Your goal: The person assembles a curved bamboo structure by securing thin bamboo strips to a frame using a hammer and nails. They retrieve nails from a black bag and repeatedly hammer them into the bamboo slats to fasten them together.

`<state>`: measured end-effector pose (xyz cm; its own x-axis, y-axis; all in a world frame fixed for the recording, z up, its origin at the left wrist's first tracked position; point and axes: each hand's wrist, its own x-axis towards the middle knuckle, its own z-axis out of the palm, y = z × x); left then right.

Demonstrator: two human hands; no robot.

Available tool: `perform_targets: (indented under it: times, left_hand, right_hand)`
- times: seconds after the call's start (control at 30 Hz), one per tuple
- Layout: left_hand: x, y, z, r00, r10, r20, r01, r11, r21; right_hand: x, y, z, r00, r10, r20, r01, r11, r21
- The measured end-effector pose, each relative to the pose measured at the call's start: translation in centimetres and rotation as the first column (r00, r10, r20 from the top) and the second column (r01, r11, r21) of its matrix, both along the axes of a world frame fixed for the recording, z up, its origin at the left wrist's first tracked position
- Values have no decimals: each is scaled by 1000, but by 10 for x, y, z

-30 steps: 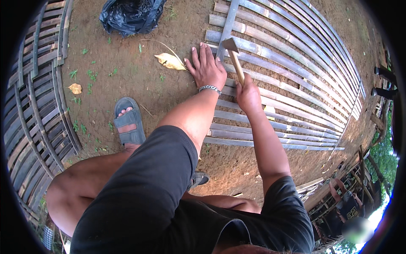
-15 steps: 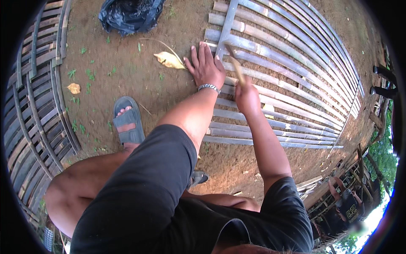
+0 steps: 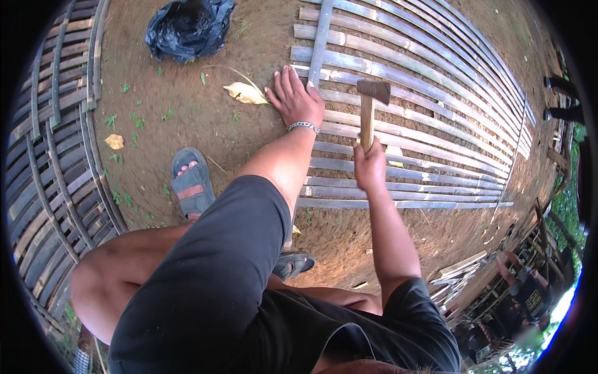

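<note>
A panel of split bamboo slats (image 3: pixel 411 134) lies on the ground before me, with a bamboo crosspiece (image 3: pixel 322 43) running over the slats near their left ends. My left hand (image 3: pixel 298 100) rests flat at those ends, fingers spread, beside the crosspiece's near end. In my right hand (image 3: pixel 372 167) is the wooden handle of a hatchet (image 3: pixel 375 91). Its dark metal head is raised over the slats, to the right of my left hand and apart from it. Whether a nail or tie sits under my left hand is hidden.
Another slatted panel (image 3: pixel 47 193) stretches along the left. A black plastic bag (image 3: pixel 187 34) sits at the far left, with a dry yellow leaf (image 3: pixel 246 93) near my fingers. My sandalled foot (image 3: pixel 193 187) is close by. Bamboo pieces (image 3: pixel 458 271) and a person (image 3: pixel 529 293) are at the lower right.
The hatchet has swung up and right, away from the crosspiece by my left hand. My left hand stays on the slat ends; the view has shifted slightly.
</note>
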<state>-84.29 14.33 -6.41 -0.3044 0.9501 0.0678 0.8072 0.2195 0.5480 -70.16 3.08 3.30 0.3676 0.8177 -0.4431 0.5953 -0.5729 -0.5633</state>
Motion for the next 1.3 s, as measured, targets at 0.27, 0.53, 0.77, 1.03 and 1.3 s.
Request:
perform_targets:
  times: [0.27,0.53,0.77,1.03,1.3]
  left_hand:
    - [-35,-29,25,978,-141,154,130,989,75]
    - [-171,102,83,974,93,208,-209,727,653]
    - [-245,193,66,924,-311,-223,232,919,-319]
    - [-257,180,43,970,-167,-178,110,950,-293]
    - [-260,180,55,908,-266,-323,116,902,-417]
  right_hand:
    - [-46,-108,-9,830,-481,-282,434,875,-214]
    - [-54,-142,-35,854,-420,-307,434,901,-25]
    - [-74,-147,-36,817,-474,-329,489,872,-42]
    - [-108,-167,-33,861,-398,-316,406,913,-41]
    - [-126,-169,-16,858,-446,-256,402,892,-206]
